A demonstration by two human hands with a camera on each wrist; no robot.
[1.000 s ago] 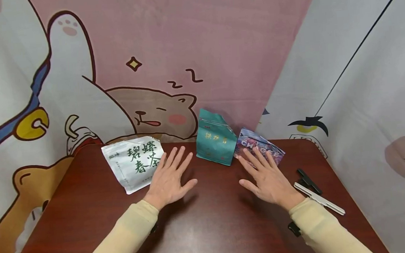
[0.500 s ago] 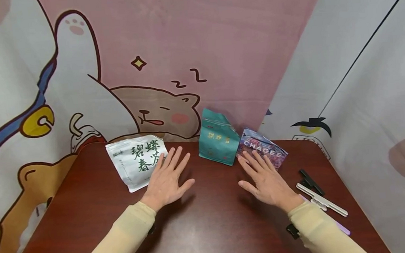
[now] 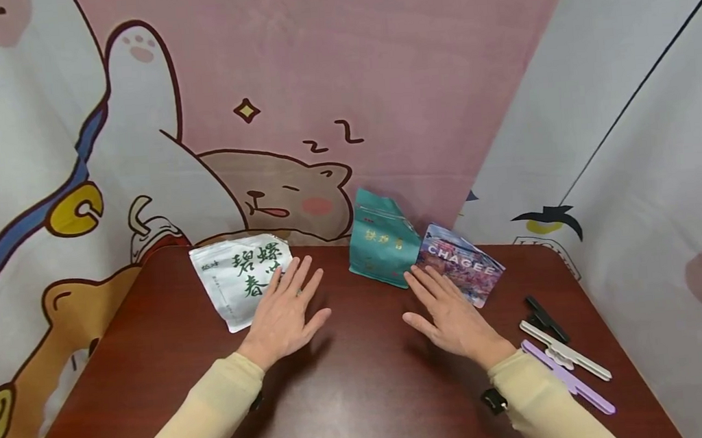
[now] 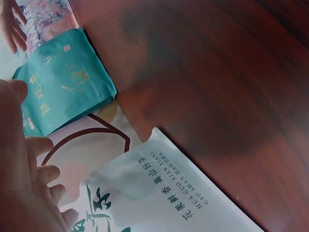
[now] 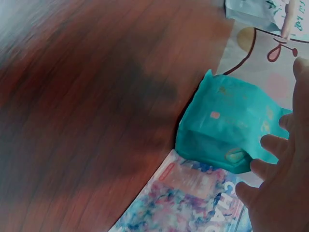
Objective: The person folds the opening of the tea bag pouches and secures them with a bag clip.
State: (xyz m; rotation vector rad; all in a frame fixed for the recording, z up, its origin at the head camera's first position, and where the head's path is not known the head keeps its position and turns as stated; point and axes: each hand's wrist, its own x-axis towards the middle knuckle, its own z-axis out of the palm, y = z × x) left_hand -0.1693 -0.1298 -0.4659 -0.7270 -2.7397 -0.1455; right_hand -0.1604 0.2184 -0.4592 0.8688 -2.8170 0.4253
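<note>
My left hand [image 3: 284, 317] is held over the table with its fingers straight and spread, holding nothing. It overlaps the right edge of a white tea pouch [image 3: 223, 284] with green characters. My right hand [image 3: 454, 317], also straight-fingered and holding nothing, is in front of a purple-pink pouch [image 3: 462, 265] lettered CHAGEE. Between the hands and farther back stands a teal tea pouch [image 3: 384, 244] with gold characters. In the right wrist view the teal pouch [image 5: 227, 121] stands beside the CHAGEE pouch [image 5: 178, 198], with my fingers apart from the camera's view of any grip.
On the right of the brown table [image 3: 365, 396] lie three bag clips: a black clip [image 3: 547, 319], a white clip [image 3: 565, 350] and a purple clip [image 3: 577, 383]. A printed cartoon cloth [image 3: 376, 72] hangs behind the table and along its sides.
Both hands have drawn slightly back and to the left, fingers still straight. The view has shifted a little, and the purple clip, earlier behind the right sleeve, now shows.
</note>
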